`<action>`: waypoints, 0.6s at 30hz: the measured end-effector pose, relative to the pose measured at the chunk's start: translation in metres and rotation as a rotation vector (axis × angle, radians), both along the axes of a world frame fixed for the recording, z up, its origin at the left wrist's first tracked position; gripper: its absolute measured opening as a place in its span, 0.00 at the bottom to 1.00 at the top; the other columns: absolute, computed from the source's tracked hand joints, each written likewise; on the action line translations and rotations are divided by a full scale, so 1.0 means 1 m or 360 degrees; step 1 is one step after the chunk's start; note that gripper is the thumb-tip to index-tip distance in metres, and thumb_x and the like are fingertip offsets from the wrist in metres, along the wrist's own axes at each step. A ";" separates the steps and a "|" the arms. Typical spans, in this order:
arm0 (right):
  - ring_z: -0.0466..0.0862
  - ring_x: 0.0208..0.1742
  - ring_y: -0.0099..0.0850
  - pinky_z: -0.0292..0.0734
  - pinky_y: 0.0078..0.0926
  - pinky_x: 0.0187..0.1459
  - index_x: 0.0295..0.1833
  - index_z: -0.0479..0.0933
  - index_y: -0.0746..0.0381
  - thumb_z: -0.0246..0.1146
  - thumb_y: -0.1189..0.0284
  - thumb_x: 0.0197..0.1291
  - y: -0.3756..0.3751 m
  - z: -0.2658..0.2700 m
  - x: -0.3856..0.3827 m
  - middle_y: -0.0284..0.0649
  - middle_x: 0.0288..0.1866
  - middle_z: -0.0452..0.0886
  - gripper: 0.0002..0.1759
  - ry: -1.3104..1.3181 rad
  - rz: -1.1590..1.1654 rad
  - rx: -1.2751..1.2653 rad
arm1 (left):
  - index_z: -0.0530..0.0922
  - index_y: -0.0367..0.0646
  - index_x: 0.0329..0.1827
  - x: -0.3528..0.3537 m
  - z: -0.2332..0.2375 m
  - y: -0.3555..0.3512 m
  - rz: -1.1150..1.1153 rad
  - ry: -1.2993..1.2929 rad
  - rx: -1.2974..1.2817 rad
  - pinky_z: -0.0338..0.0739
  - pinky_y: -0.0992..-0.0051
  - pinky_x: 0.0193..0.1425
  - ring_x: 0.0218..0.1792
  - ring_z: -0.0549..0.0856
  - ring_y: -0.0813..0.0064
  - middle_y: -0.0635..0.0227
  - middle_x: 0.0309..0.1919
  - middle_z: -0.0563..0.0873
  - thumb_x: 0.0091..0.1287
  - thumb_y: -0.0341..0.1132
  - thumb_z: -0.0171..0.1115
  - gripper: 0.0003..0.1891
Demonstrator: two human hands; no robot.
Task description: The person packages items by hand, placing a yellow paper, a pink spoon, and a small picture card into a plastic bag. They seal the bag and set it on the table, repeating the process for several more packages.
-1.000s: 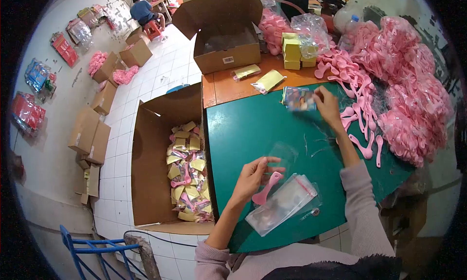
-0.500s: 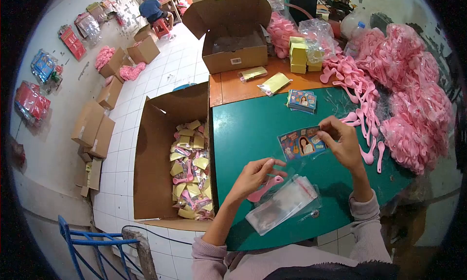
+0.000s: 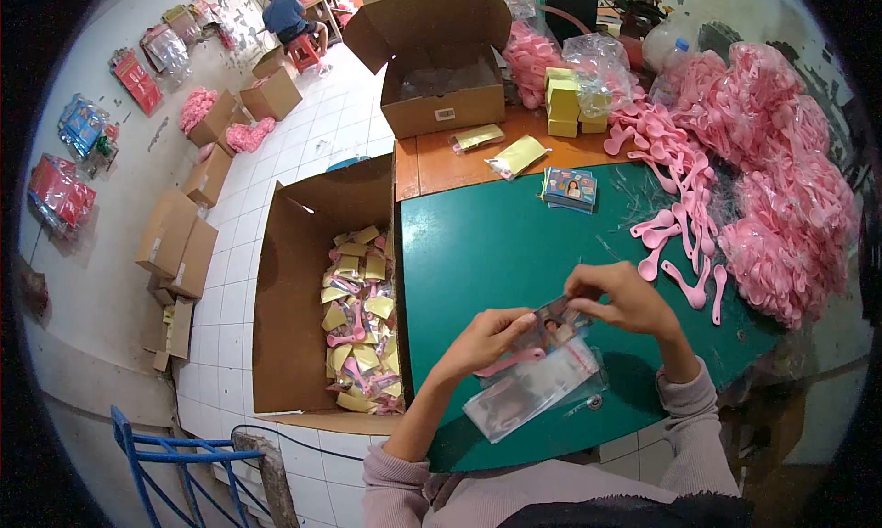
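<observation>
My left hand (image 3: 487, 342) pinches the left edge of a printed picture card (image 3: 554, 330), which looks to be in a clear sleeve. On its right side, the fingers of my right hand (image 3: 617, 298) close on the top of the same card. It is tilted and partly covered by my fingers. Just below lies a pink plastic spoon (image 3: 516, 361), partly hidden by my left hand. A pile of clear plastic bags (image 3: 528, 395) rests on the green table top (image 3: 478, 252) close to my body. Farther back sits a stack of similar printed cards (image 3: 570, 188).
Loose pink spoons (image 3: 684, 225) and big bagged heaps of spoons (image 3: 781, 161) cover the right side. To the left stands a deep carton (image 3: 299, 317) of packed spoons. Behind are an open box (image 3: 446, 110) and yellow stacks (image 3: 562, 101). A person (image 3: 292, 18) sits far off.
Both hands have come together, bringing the card down and towards me over the spoon and bags. My left hand, with its fingers apart before, has taken hold of the card's left edge.
</observation>
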State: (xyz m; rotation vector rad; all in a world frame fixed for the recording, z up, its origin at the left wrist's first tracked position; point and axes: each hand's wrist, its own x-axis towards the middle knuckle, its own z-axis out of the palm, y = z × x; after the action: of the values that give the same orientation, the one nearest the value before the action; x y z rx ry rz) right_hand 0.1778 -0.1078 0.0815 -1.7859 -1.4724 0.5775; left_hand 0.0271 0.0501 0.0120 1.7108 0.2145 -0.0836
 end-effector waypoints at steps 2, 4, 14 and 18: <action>0.77 0.26 0.25 0.72 0.22 0.30 0.35 0.71 0.66 0.62 0.73 0.51 0.005 -0.015 -0.003 0.39 0.24 0.76 0.09 0.0037 0.0046 -0.0034 | 0.76 0.39 0.47 0.000 0.014 -0.006 -0.0055 -0.0171 0.0033 0.74 0.76 0.35 0.27 0.79 0.81 0.64 0.28 0.83 0.68 0.41 0.47 0.16; 0.75 0.24 0.21 0.70 0.19 0.27 0.33 0.71 0.66 0.64 0.72 0.51 0.009 -0.023 -0.005 0.35 0.23 0.75 0.11 0.0287 0.0241 -0.0202 | 0.71 0.37 0.55 -0.001 0.018 -0.010 -0.0056 -0.0037 0.0079 0.73 0.78 0.34 0.28 0.77 0.81 0.67 0.31 0.82 0.68 0.40 0.47 0.18; 0.74 0.28 0.18 0.70 0.17 0.30 0.34 0.74 0.67 0.62 0.72 0.54 0.008 -0.034 -0.009 0.33 0.25 0.76 0.08 0.0817 -0.0014 -0.0207 | 0.78 0.39 0.45 -0.010 0.018 -0.005 0.0059 -0.0147 0.0438 0.72 0.72 0.28 0.23 0.81 0.71 0.57 0.21 0.81 0.66 0.40 0.49 0.16; 0.76 0.27 0.20 0.72 0.18 0.30 0.38 0.75 0.66 0.58 0.70 0.58 0.001 -0.031 -0.009 0.35 0.28 0.78 0.09 0.0522 0.0077 -0.0093 | 0.79 0.37 0.42 -0.013 0.002 -0.001 0.0241 -0.0042 0.0392 0.70 0.73 0.27 0.20 0.77 0.74 0.58 0.19 0.80 0.66 0.41 0.49 0.16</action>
State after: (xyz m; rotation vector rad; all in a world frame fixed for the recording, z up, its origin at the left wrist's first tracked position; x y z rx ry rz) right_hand 0.1685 -0.1071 0.0501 -1.6108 -1.2851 0.8996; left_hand 0.0141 0.0489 0.0138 1.9330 0.3451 0.0807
